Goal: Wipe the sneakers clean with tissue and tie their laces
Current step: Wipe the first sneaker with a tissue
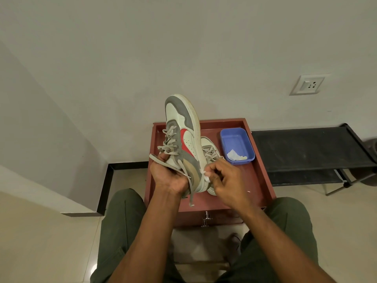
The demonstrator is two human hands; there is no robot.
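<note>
1. Your left hand (167, 176) grips the heel of a sneaker (181, 139), its long axis pointing toe away from you, toward the wall.
2. Your right hand (226, 178) pinches a tissue (206, 176) against its sole edge.
3. Two sneakers: the second (210, 152) lies beyond your right hand on the red surface (257, 176).
4. One blue tray (236, 146) sits farther right; a black rack (310, 152) stands beside.

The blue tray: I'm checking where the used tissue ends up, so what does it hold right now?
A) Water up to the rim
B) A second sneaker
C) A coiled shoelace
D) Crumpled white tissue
D: crumpled white tissue lies in the near corner of the blue tray, which stands on the red-brown table; the second sneaker sits beside the tray, not in it.
</note>
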